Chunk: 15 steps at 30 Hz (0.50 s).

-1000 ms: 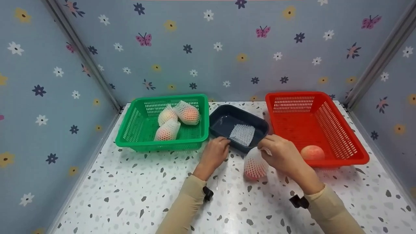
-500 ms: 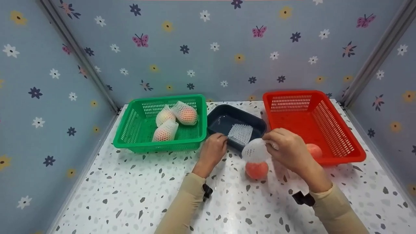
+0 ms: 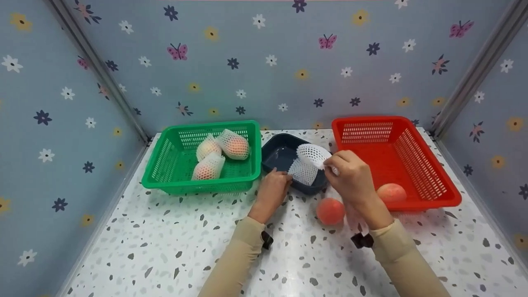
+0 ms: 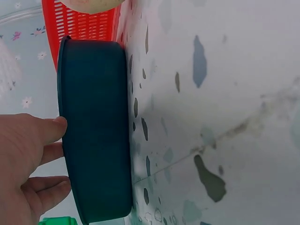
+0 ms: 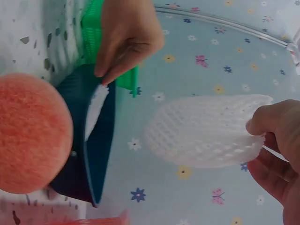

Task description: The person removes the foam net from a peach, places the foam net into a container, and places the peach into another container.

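My right hand (image 3: 348,175) pinches the open end of a white foam fruit net (image 3: 314,154), which hangs over the dark blue plastic tub (image 3: 275,152). In the right wrist view the net (image 5: 201,131) is hollow, with nothing inside it. At the tub's near rim, my left hand (image 3: 270,192) holds the edge between thumb and fingers; the left wrist view shows the fingertips (image 4: 58,124) on that rim. Another foam net (image 3: 303,172) lies in the tub. A bare peach (image 3: 330,211) sits on the table just in front of the tub, below my right hand.
On the left stands a green basket (image 3: 165,179) holding peaches in foam nets, one of them a netted peach (image 3: 237,147) at the back. A red basket (image 3: 371,152) on the right holds one bare peach (image 3: 392,192). A patterned wall (image 3: 247,62) rises behind.
My right hand has pulled the foam net up off the peach and carried it back and left over the tub. The peach now lies bare on the table. My left hand stays at the rim.
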### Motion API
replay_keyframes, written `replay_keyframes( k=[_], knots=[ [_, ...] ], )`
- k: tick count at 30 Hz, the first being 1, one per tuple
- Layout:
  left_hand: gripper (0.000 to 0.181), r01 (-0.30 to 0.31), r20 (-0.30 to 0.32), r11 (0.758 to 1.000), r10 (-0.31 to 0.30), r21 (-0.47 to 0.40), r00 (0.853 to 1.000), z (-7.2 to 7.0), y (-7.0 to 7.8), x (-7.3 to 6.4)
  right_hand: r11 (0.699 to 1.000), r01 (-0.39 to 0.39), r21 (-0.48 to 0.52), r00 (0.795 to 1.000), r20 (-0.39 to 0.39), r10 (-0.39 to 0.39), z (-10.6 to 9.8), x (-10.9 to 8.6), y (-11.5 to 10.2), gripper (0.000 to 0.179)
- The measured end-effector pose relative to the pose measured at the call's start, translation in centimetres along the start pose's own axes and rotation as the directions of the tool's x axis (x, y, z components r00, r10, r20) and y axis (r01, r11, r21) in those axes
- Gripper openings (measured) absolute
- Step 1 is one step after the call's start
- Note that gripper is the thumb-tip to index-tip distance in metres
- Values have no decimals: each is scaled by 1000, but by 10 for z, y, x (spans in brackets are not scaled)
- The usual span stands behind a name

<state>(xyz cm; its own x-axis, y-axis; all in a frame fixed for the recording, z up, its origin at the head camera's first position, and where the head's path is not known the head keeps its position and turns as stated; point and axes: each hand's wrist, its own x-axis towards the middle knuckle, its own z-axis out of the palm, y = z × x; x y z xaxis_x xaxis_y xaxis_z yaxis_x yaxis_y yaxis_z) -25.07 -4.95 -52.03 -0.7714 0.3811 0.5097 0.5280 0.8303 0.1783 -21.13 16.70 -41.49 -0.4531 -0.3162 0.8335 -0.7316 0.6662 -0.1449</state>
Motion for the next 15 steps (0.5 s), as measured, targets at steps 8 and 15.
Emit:
replay_keyframes(
  k=[8, 15],
  knots=[
    [7, 41, -12, 999, -41, 3, 999, 5, 2, 5, 991, -28, -128, 999, 20, 31, 35, -1, 6, 9],
    [7, 87, -38, 996, -86, 9, 996, 6, 4, 7, 968, 25, -251, 997, 71, -7, 69, -1, 9, 10]
  ],
)
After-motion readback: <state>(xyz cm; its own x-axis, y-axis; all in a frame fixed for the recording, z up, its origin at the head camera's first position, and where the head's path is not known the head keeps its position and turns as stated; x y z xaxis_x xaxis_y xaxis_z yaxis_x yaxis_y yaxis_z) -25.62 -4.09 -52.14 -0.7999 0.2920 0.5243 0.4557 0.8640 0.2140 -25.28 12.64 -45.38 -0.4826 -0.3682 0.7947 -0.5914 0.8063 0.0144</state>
